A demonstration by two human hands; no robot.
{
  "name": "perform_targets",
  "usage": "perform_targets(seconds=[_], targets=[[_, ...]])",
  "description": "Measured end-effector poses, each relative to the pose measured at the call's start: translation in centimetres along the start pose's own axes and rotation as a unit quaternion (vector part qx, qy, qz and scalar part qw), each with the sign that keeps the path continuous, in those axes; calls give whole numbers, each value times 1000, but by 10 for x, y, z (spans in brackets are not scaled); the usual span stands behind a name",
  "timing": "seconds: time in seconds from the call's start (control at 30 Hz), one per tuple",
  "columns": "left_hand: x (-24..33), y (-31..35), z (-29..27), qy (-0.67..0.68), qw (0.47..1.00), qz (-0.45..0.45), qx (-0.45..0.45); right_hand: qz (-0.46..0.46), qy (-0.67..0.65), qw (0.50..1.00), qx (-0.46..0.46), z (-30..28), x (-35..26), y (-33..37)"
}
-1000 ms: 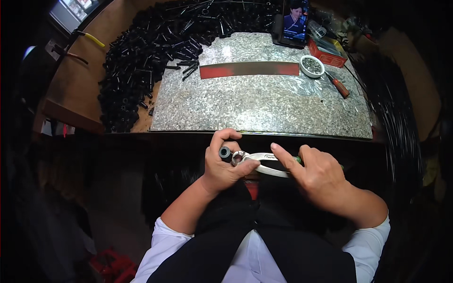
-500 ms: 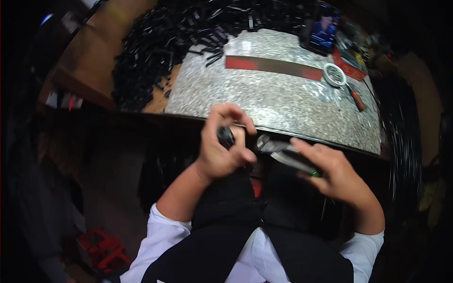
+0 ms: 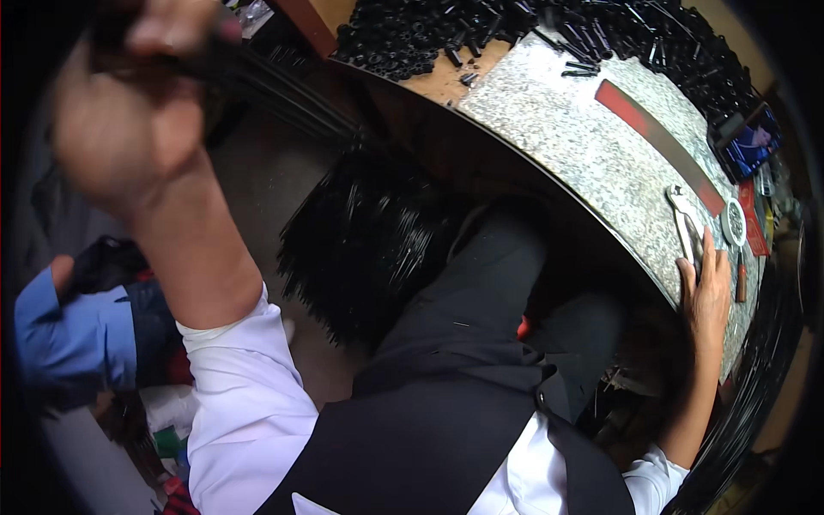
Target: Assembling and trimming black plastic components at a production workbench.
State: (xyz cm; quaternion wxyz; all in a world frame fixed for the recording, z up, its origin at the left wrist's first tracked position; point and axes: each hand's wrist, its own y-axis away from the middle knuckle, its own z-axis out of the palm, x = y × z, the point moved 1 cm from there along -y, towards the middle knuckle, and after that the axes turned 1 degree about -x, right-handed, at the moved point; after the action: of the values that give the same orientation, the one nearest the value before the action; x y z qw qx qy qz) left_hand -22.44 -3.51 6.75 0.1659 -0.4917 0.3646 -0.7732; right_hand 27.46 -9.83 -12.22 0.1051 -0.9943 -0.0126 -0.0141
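Observation:
My left hand (image 3: 124, 129) is raised at the upper left, smeared by motion. Its fingers curl round something dark that I cannot make out. Long black rods stretch away just to its right. At the right end of the speckled tabletop (image 3: 549, 120), my right hand (image 3: 711, 287) rests around the handles of metal end-cutting pincers (image 3: 685, 215), thumb on one side and fingers on the other. The pincers lie on the tabletop with their jaws pointing away from me. Close by are a white round dish (image 3: 733, 221) and a screwdriver (image 3: 742, 281).
Short black tubes (image 3: 403, 39) heap along the table's far side. A red-and-grey flat strip (image 3: 661, 142) lies near a lit phone (image 3: 751, 150). Black rods (image 3: 369, 240) stand bundled below the table. A person in blue (image 3: 81, 330) is at the left.
My left hand has swung from in front of me to the upper left. My right hand has brought the pincers down onto the tabletop. The view has turned left.

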Motion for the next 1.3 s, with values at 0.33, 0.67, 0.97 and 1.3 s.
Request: perform_targets(seconds=[0.33, 0.67, 0.97, 1.3], targets=[[-140, 110, -87, -329, 895, -263, 144, -42, 19, 999, 28, 10, 8, -9], [-262, 188, -105, -431, 725, -537, -12, -29, 14, 999, 26, 9, -2, -4], [-374, 306, -147, -538, 574, -535, -308, 38, 38, 996, 71, -17, 17, 10], [-357, 267, -87, -439, 714, -496, -226, 340, 227, 912, 11, -73, 174, 126]])
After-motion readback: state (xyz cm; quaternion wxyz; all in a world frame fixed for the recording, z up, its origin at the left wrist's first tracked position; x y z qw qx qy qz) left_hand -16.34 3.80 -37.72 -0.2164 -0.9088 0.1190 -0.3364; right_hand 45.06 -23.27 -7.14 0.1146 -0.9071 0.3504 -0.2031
